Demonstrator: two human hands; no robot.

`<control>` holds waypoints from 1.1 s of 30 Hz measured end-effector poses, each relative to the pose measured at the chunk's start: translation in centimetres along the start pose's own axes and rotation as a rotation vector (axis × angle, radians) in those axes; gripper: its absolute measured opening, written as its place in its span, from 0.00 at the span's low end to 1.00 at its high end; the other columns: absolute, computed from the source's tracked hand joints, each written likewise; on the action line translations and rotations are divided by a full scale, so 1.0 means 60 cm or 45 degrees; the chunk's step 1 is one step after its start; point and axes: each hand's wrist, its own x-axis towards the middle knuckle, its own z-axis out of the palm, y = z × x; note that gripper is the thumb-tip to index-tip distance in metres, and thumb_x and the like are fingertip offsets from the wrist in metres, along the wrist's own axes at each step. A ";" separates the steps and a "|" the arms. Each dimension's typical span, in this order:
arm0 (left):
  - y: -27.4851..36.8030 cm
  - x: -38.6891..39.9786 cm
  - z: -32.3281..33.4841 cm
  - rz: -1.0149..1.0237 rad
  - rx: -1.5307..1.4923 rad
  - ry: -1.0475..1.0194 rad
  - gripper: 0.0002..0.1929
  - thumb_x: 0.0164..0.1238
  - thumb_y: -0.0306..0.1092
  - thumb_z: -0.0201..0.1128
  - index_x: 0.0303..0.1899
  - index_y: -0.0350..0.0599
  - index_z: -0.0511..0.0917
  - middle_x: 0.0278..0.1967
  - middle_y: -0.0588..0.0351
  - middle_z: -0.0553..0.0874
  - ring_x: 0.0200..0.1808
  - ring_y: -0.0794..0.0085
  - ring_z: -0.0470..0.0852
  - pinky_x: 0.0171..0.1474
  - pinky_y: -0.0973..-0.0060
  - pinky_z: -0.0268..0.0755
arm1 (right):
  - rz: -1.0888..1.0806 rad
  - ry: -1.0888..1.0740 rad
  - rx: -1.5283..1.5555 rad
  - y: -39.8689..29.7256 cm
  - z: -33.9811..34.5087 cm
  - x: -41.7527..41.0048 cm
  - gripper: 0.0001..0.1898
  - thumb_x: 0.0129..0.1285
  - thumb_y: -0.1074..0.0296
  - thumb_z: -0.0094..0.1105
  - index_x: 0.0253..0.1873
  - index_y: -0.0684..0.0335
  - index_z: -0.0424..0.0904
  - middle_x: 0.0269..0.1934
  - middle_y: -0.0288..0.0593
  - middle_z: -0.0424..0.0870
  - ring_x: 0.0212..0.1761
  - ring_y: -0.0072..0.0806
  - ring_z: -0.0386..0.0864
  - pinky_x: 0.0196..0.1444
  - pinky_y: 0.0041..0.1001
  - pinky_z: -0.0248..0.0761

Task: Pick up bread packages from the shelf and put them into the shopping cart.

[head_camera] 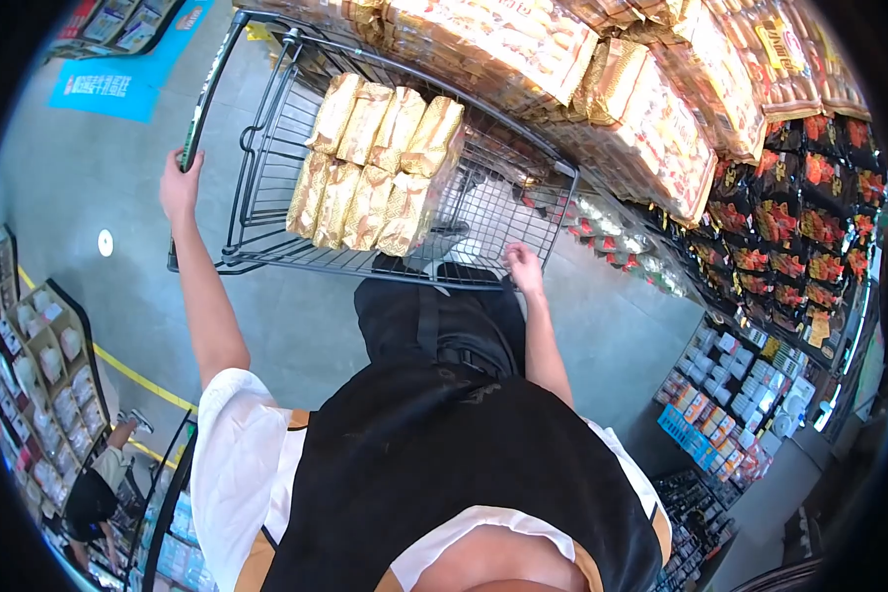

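A metal shopping cart (266,194) stands sideways before me. My left hand (180,183) is wrapped around its dark handle bar (209,96) at the left. Inside the basket, gold patterned bags (376,166) stand packed in two rows toward the handle end. My right hand (524,266) is at the near right corner of the basket, its fingers loosely curled. No item shows in it, and whether it grips the rim cannot be made out. Wire mesh (503,214) is visible at the right end of the basket, beside the bags.
Large bread packages (636,122) are stacked along the cart's far side. Black bags with red prints (781,222) hang at the right, above a rack of small goods (740,399). Shelves (48,377) and a bending person (96,492) are at lower left. Grey floor (296,318) surrounds the cart.
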 end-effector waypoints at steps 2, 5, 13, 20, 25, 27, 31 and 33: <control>0.013 -0.028 0.017 0.139 -0.039 0.160 0.26 0.63 0.50 0.64 0.58 0.46 0.76 0.45 0.47 0.84 0.48 0.50 0.81 0.52 0.60 0.71 | 0.164 0.051 -0.012 0.011 -0.028 -0.006 0.11 0.68 0.68 0.53 0.50 0.66 0.77 0.36 0.41 0.85 0.35 0.25 0.82 0.40 0.25 0.76; 0.045 -0.127 0.065 0.343 -0.066 0.542 0.25 0.66 0.42 0.62 0.61 0.40 0.71 0.53 0.43 0.78 0.56 0.49 0.74 0.59 0.56 0.64 | 0.211 -0.019 0.164 0.031 -0.046 0.000 0.11 0.68 0.67 0.53 0.50 0.65 0.77 0.34 0.39 0.84 0.33 0.24 0.81 0.35 0.24 0.75; 0.278 -0.575 0.293 0.468 -0.065 -0.601 0.31 0.66 0.52 0.60 0.65 0.43 0.69 0.71 0.35 0.59 0.71 0.43 0.57 0.69 0.48 0.53 | -0.064 -0.460 0.129 0.064 -0.111 0.058 0.12 0.67 0.68 0.56 0.51 0.66 0.77 0.34 0.37 0.83 0.34 0.21 0.79 0.38 0.23 0.72; 0.400 -0.732 0.324 0.378 0.071 -1.125 0.28 0.70 0.60 0.52 0.64 0.54 0.73 0.69 0.52 0.70 0.72 0.55 0.63 0.72 0.45 0.43 | -0.214 -0.354 0.397 0.008 -0.303 0.075 0.09 0.69 0.72 0.53 0.50 0.66 0.76 0.35 0.35 0.82 0.36 0.19 0.77 0.39 0.21 0.71; 0.461 -0.728 0.302 0.328 0.073 -1.325 0.24 0.71 0.54 0.54 0.58 0.49 0.78 0.52 0.50 0.85 0.57 0.59 0.80 0.67 0.51 0.56 | -0.388 0.098 0.933 -0.041 -0.441 0.067 0.09 0.73 0.64 0.54 0.47 0.64 0.77 0.31 0.39 0.83 0.30 0.20 0.79 0.32 0.23 0.73; 0.450 -0.725 0.321 0.035 -0.401 -1.262 0.21 0.70 0.47 0.58 0.57 0.44 0.77 0.48 0.48 0.86 0.51 0.63 0.83 0.60 0.65 0.67 | -0.439 0.393 0.913 -0.053 -0.487 0.065 0.16 0.73 0.56 0.52 0.43 0.67 0.77 0.32 0.43 0.84 0.27 0.25 0.81 0.32 0.25 0.75; 0.468 -0.730 0.337 0.029 -0.478 -1.264 0.18 0.71 0.42 0.59 0.54 0.38 0.78 0.43 0.51 0.86 0.45 0.68 0.83 0.53 0.72 0.72 | -0.407 0.710 0.853 -0.066 -0.530 0.071 0.17 0.72 0.54 0.56 0.38 0.64 0.73 0.22 0.39 0.77 0.22 0.20 0.78 0.25 0.22 0.72; 0.482 -0.739 0.351 0.075 -0.631 -1.233 0.16 0.71 0.40 0.60 0.53 0.40 0.78 0.38 0.55 0.86 0.42 0.72 0.81 0.51 0.74 0.72 | -0.496 0.861 0.875 -0.069 -0.531 0.076 0.15 0.71 0.55 0.57 0.39 0.62 0.67 0.20 0.35 0.74 0.21 0.18 0.75 0.24 0.21 0.71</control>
